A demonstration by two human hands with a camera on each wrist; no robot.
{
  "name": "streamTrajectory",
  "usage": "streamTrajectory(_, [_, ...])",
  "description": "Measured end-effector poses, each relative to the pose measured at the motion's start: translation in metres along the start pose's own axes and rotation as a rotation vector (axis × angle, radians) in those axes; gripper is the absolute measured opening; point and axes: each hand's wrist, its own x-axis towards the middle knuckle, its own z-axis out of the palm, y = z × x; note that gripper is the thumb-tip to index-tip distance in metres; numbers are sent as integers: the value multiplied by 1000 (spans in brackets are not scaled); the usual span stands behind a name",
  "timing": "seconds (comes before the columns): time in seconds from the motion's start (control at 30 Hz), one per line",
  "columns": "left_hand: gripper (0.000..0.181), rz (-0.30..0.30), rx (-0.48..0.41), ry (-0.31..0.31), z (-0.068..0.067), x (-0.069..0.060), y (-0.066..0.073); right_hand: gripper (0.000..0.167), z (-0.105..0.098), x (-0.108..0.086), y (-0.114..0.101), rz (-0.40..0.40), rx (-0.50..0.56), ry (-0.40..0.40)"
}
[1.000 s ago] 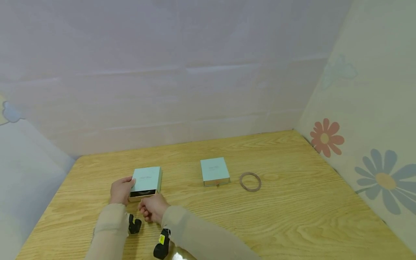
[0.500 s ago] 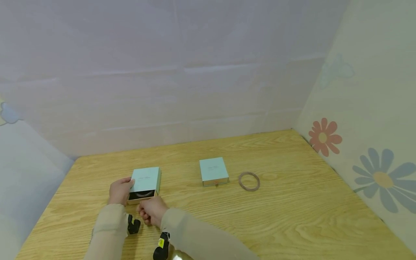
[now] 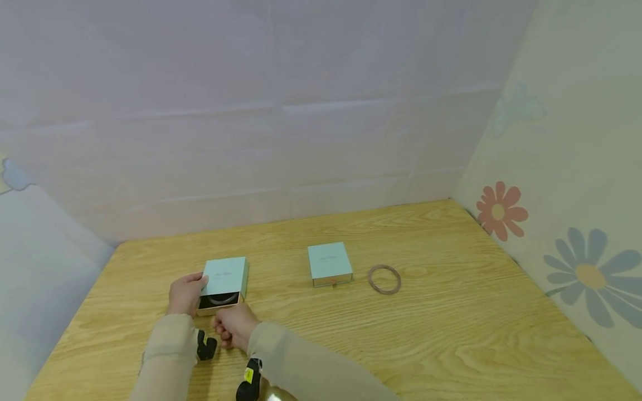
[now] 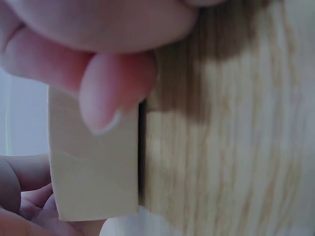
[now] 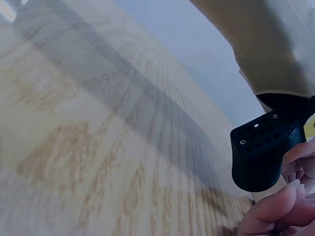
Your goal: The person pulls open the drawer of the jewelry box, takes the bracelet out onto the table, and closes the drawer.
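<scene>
A pale mint drawer-style jewelry box (image 3: 224,275) lies on the table at the left in the head view. Its drawer (image 3: 218,311) is partly out at the front, showing a black interior with part of a bangle (image 3: 223,299) inside. My left hand (image 3: 185,292) grips the box along its left side, thumb on the lid edge. Curled fingers of my right hand (image 3: 234,324) are at the drawer front; what they pinch is hidden there. The left wrist view shows the cream drawer front (image 4: 96,172) with fingertips (image 4: 106,93) against it.
A second mint box (image 3: 330,263), closed, sits mid-table with a small tab at its front. To its right lies a pinkish-brown bangle (image 3: 384,279) flat on the wooden table (image 3: 451,323). Walls with printed flowers stand around the table.
The drawer has slid further toward me with my right hand, baring more of the black interior and the bangle. My left hand keeps its hold on the box.
</scene>
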Motion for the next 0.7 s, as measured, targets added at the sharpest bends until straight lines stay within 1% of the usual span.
streamTrajectory(0.2, [46, 12, -25, -5, 2, -1, -1, 27, 0, -1, 1, -2, 0, -4])
streamTrajectory(0.4, [46, 11, -35, -3, 4, -1, -2, 28, -2, -3, 1, 11, -4, 0])
streamTrajectory(0.53, [47, 31, -37, -10, 4, -1, -1, 28, -1, -4, 3, 3, -10, -1])
streamTrajectory(0.7, [47, 50, -37, -3, 3, -1, -1, 30, 0, -5, 5, 4, -5, -10])
